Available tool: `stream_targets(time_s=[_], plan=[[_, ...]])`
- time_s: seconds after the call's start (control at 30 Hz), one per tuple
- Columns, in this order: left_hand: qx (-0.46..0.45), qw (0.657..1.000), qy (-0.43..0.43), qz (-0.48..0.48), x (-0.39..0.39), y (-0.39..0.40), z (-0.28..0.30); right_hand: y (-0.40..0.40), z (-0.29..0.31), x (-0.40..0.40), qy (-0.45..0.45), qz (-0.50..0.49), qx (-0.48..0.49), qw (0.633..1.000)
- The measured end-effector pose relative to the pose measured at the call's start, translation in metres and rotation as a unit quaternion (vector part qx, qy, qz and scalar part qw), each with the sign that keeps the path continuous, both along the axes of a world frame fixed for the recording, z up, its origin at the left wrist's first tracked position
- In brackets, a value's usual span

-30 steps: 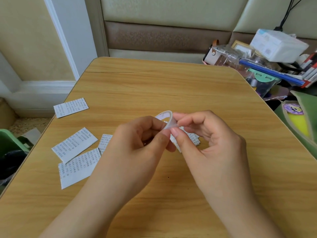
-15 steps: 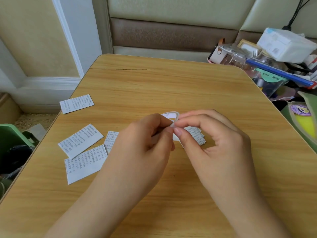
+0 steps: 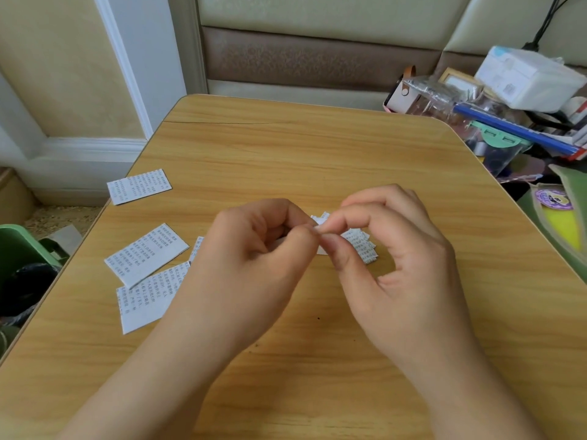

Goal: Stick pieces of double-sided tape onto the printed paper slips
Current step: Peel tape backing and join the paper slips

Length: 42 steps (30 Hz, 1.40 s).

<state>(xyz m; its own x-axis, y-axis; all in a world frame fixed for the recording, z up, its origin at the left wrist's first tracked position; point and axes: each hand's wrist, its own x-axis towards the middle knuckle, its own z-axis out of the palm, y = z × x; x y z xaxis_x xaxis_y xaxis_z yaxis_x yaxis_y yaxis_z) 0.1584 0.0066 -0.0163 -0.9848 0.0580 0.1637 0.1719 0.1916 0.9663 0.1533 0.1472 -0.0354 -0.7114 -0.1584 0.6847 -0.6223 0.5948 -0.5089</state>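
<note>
Your left grip (image 3: 254, 249) is curled closed around the small roll of double-sided tape (image 3: 281, 241), which is almost wholly hidden inside your fingers; only a pale sliver shows between them. Your right grip (image 3: 394, 249) pinches thumb and forefinger together at the point where the two hands meet, on a small white bit of tape end (image 3: 317, 229), while its other fingers arch loosely above. Both hands hover just over the middle of the wooden surface (image 3: 317, 154).

Directly beneath and behind your right fingertips lies a small stack of printed slips (image 3: 362, 247), fanned slightly so several corners show. To your left, four more slips lie flat on the surface: one far slip (image 3: 139, 185) alone near the left edge, well apart from the rest; a middle slip (image 3: 146, 254) tilted diagonally; a near slip (image 3: 144, 301) just below it, its upper corner tucked under the middle one; and a narrow slip (image 3: 197, 249) mostly hidden behind your left hand.

Off the surface's right side sits a heap of clutter: a white box (image 3: 524, 77), a blue rod (image 3: 511, 128) and a clear bag (image 3: 444, 96). A green bin (image 3: 22, 249) stands on the floor at the left.
</note>
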Motion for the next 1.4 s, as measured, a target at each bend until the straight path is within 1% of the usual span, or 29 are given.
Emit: stream_targets(time_s=[0.1, 0.2, 0.27, 0.3, 0.37, 0.4, 0.43, 0.5, 0.57, 0.63, 0.7, 0.8, 0.9, 1.0, 1.07, 1.13, 1.33, 1.4], plan=[[0.006, 1.0, -0.011, -0.024, -0.002, -0.001, -0.001, 0.002, -0.002, -0.002, -0.008, 0.004, 0.016, 1.0], [0.011, 0.999, -0.009, -0.029, -0.002, -0.001, -0.004, 0.002, -0.003, -0.003, -0.001, 0.009, 0.042, 0.999], [0.041, 0.999, -0.021, -0.021, -0.004, -0.001, -0.006, 0.005, -0.001, -0.003, -0.002, 0.03, 0.041, 0.999], [0.075, 0.997, -0.032, -0.008, -0.006, -0.003, -0.006, 0.007, 0.002, -0.003, -0.013, 0.049, 0.025, 0.998], [0.14, 0.989, -0.048, 0.022, -0.01, -0.007, -0.006, 0.014, 0.004, -0.003, -0.063, 0.098, -0.059, 0.991], [0.162, 0.985, -0.052, 0.033, -0.011, -0.01, -0.005, 0.016, 0.006, -0.002, -0.101, 0.127, -0.122, 0.979], [0.18, 0.981, -0.052, 0.039, -0.012, -0.011, -0.005, 0.017, 0.008, -0.001, -0.144, 0.154, -0.192, 0.958], [0.212, 0.975, -0.053, 0.031, -0.011, -0.011, -0.005, 0.017, 0.009, 0.0, -0.228, 0.172, -0.324, 0.902], [0.251, 0.967, -0.052, -0.011, -0.009, -0.007, -0.004, 0.017, 0.007, -0.002, -0.293, 0.169, -0.403, 0.85], [0.303, 0.949, -0.053, -0.066, -0.007, -0.005, -0.001, 0.015, 0.007, -0.003, -0.329, 0.191, -0.438, 0.814], [0.331, 0.936, -0.065, -0.102, -0.005, -0.005, -0.001, 0.013, 0.008, -0.003, -0.345, 0.227, -0.457, 0.788], [0.345, 0.926, -0.084, -0.124, -0.005, -0.006, -0.005, 0.011, 0.008, -0.001, -0.358, 0.254, -0.471, 0.765], [0.349, 0.924, -0.095, -0.125, -0.005, -0.004, -0.006, 0.009, 0.009, 0.0, -0.37, 0.282, -0.472, 0.749], [0.359, 0.92, -0.094, -0.128, -0.005, -0.002, -0.005, 0.008, 0.008, 0.0, -0.369, 0.302, -0.46, 0.749], [0.371, 0.914, -0.099, -0.128, -0.005, -0.002, -0.003, 0.008, 0.007, 0.001, -0.364, 0.3, -0.445, 0.761], [0.38, 0.909, -0.108, -0.133, -0.006, -0.004, -0.003, 0.008, 0.006, 0.001, -0.35, 0.289, -0.415, 0.789], [0.418, 0.88, -0.144, -0.172, -0.008, -0.008, -0.007, 0.01, 0.008, 0.003, -0.278, 0.191, -0.282, 0.898], [0.431, 0.872, -0.152, -0.177, -0.008, -0.009, -0.009, 0.011, 0.009, 0.004, -0.26, 0.168, -0.247, 0.918]])
